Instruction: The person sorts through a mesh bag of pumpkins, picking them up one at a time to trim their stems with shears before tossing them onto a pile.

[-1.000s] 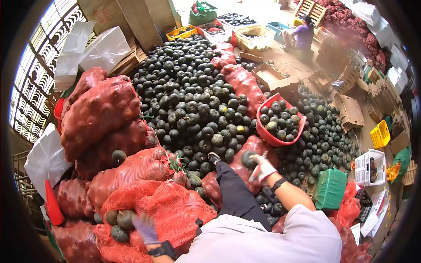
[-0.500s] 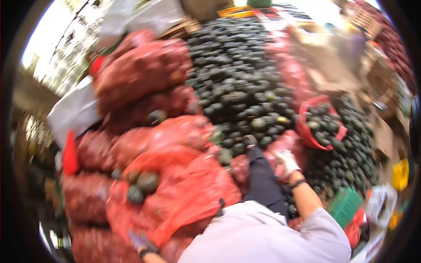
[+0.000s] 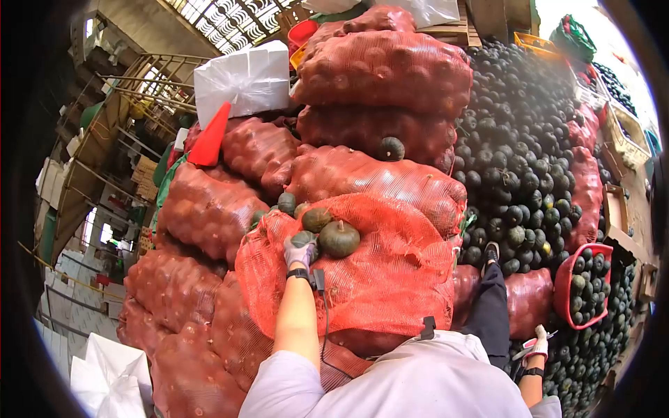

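My left hand [image 3: 298, 252], in a pale glove, is closed around a small green kabocha squash [image 3: 304, 240] on top of a slack red mesh bag [image 3: 390, 279]. Right beside it sits a larger dark kabocha with a stem [image 3: 339, 239]. Another squash [image 3: 316, 220] and a smaller one [image 3: 286, 203] lie just behind. My right hand [image 3: 538, 344], gloved too, hangs low at the right, over the heap of squashes. Its fingers look closed around a slim object with a pale tip and some red, too small to name.
Full red mesh sacks [image 3: 383, 70] are stacked ahead and to the left. A large heap of dark squashes [image 3: 516, 160] spreads to the right, with a red tub of squashes [image 3: 563, 292] beside it. A red cone [image 3: 210, 136] and a white wrapped bundle [image 3: 244, 80] stand on the sacks.
The view has swung left. My left hand has come up from the lower left onto a squash on the mesh bag. My right hand is now lower and farther right in view.
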Demonstrator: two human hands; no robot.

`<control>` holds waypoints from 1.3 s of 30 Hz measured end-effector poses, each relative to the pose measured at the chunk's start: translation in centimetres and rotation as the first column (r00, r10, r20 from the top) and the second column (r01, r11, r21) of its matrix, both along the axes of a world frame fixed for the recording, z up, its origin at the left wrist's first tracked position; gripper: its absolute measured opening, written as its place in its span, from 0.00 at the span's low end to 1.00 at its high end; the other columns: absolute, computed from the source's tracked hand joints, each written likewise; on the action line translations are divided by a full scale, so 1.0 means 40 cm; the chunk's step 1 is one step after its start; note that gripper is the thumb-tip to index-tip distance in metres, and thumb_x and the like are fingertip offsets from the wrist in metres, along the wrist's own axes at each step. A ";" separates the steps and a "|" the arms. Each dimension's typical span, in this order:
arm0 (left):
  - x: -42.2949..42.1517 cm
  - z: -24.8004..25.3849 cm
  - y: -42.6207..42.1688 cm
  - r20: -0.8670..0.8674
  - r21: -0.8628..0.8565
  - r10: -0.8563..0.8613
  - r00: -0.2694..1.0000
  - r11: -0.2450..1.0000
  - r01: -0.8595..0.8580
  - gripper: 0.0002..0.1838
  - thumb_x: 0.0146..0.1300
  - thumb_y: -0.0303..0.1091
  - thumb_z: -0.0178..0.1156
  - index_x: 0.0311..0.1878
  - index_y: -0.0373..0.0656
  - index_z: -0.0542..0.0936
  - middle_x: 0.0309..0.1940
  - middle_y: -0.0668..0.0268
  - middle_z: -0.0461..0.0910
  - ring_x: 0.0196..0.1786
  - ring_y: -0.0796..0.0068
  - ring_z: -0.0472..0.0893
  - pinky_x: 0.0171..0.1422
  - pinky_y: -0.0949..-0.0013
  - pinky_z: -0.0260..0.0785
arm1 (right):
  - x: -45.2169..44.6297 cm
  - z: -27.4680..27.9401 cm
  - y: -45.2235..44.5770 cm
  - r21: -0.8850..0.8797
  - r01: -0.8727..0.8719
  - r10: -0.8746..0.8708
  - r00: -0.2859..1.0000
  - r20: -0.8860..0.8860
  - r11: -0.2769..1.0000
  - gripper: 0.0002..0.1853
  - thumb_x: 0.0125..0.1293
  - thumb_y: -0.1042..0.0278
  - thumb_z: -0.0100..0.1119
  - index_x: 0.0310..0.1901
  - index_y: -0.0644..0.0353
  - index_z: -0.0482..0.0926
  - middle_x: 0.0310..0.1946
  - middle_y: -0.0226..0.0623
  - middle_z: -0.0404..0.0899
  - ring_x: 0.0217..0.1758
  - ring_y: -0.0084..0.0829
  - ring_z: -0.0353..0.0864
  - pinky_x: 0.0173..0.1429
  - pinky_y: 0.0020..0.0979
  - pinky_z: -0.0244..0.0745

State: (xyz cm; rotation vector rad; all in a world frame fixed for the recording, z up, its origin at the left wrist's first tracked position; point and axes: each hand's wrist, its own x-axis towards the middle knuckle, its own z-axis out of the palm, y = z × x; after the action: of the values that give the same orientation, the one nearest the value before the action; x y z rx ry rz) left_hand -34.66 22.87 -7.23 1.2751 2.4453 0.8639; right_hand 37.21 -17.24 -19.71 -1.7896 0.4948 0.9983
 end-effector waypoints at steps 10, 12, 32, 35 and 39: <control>0.200 0.211 -0.359 0.811 0.250 -0.403 -0.425 0.894 -0.371 0.42 0.53 0.67 0.67 0.65 0.49 0.73 0.60 0.60 0.78 0.61 0.56 0.78 0.58 0.50 0.78 | -0.070 0.015 0.130 0.017 -0.141 0.140 0.989 0.046 0.990 0.17 0.62 0.43 0.64 0.37 0.46 0.74 0.15 0.30 0.66 0.15 0.33 0.64 0.26 0.38 0.60; 0.278 0.285 -0.433 0.706 0.244 -0.397 -0.587 0.914 -0.325 0.50 0.48 0.72 0.67 0.69 0.52 0.69 0.67 0.59 0.73 0.68 0.52 0.71 0.63 0.46 0.74 | -0.103 0.062 0.190 0.038 -0.169 0.166 0.984 0.065 0.985 0.14 0.63 0.46 0.64 0.37 0.44 0.74 0.17 0.29 0.67 0.15 0.31 0.64 0.25 0.36 0.62; 0.640 0.287 -0.424 0.877 0.343 -0.292 -0.381 0.937 0.071 0.45 0.57 0.70 0.59 0.70 0.49 0.69 0.67 0.59 0.72 0.69 0.55 0.71 0.76 0.48 0.62 | -0.628 0.751 0.557 -0.321 -0.926 0.258 -0.365 0.894 -0.198 0.24 0.52 0.67 0.67 0.53 0.57 0.76 0.36 0.44 0.78 0.42 0.48 0.79 0.49 0.46 0.74; 0.642 0.260 -0.431 0.889 0.341 -0.297 -0.349 0.937 0.072 0.45 0.59 0.68 0.62 0.74 0.55 0.63 0.67 0.59 0.71 0.69 0.59 0.72 0.76 0.50 0.61 | -0.641 0.715 0.562 -0.411 -0.897 0.222 -0.439 0.870 -0.165 0.20 0.56 0.67 0.65 0.51 0.56 0.77 0.34 0.43 0.78 0.43 0.47 0.79 0.51 0.49 0.71; 0.642 0.243 -0.445 0.924 0.298 -0.254 -0.285 0.947 0.124 0.45 0.58 0.72 0.59 0.71 0.52 0.68 0.67 0.61 0.72 0.68 0.59 0.72 0.78 0.49 0.59 | -0.640 0.702 0.551 -0.267 -0.886 0.601 -0.456 0.657 -0.380 0.21 0.58 0.63 0.67 0.53 0.53 0.77 0.41 0.46 0.81 0.53 0.44 0.81 0.62 0.52 0.66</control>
State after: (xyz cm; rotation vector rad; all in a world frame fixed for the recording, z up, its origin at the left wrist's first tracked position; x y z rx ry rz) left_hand -8.98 5.06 2.47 0.3614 0.6975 1.1650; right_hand 11.63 4.82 8.38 -1.4945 -2.1413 1.1829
